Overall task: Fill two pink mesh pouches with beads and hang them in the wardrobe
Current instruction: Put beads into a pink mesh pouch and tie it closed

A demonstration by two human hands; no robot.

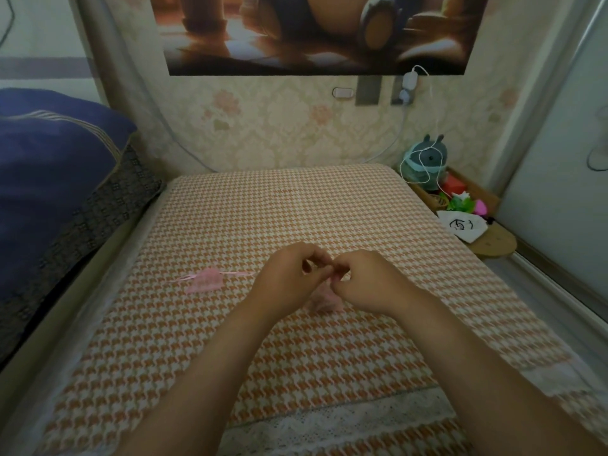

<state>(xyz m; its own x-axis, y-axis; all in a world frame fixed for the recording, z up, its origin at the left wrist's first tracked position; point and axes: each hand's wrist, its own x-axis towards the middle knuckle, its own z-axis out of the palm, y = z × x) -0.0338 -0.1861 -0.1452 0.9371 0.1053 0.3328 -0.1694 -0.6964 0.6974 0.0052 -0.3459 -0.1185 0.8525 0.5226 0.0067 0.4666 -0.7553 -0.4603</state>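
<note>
A person's left hand (289, 274) and right hand (365, 281) pinch a pink mesh pouch (325, 302) over a houndstooth-covered bed (296, 209); a second pouch (204, 281) lies alongside, contents unclear.

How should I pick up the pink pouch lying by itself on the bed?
Pinch the lone pink pouch at its gathered neck, where the ribbons stick out sideways, coming from above: it lies flat on the checked cover.
</note>
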